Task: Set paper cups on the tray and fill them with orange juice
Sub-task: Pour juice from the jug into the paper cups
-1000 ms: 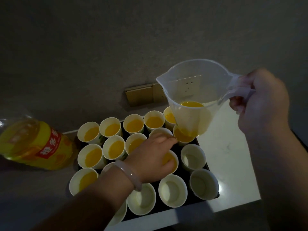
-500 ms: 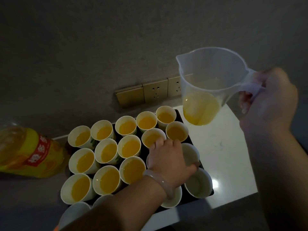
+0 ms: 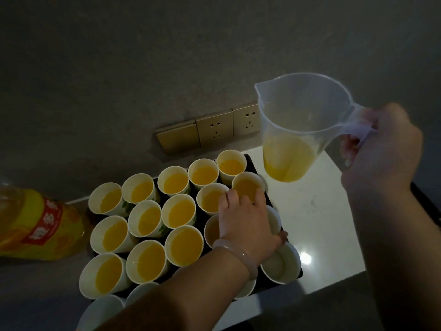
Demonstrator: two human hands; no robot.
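Note:
A black tray (image 3: pixel 251 163) holds several white paper cups. Most hold orange juice, such as one filled cup (image 3: pixel 183 244). An empty cup (image 3: pixel 280 263) stands at the tray's near right corner. My left hand (image 3: pixel 245 220), with a bracelet on the wrist, lies palm down over the cups on the tray's right side. Its thumb hooks round the right-hand cup (image 3: pixel 274 218). My right hand (image 3: pixel 379 149) grips the handle of a clear plastic jug (image 3: pixel 296 115). The jug is upright above the tray's far right corner, with a little juice in its bottom.
A large orange-juice bottle (image 3: pixel 35 225) lies left of the tray. Gold wall sockets (image 3: pixel 229 126) sit on the grey wall just behind. The white counter (image 3: pixel 322 211) stretches right of the tray, and its front edge is close. A dark object (image 3: pixel 427 201) shows at the right edge.
The jug tipped back upright and rose to the right, away from the cup it was pouring into. My left hand slid right from a filled cup onto the right-side cups.

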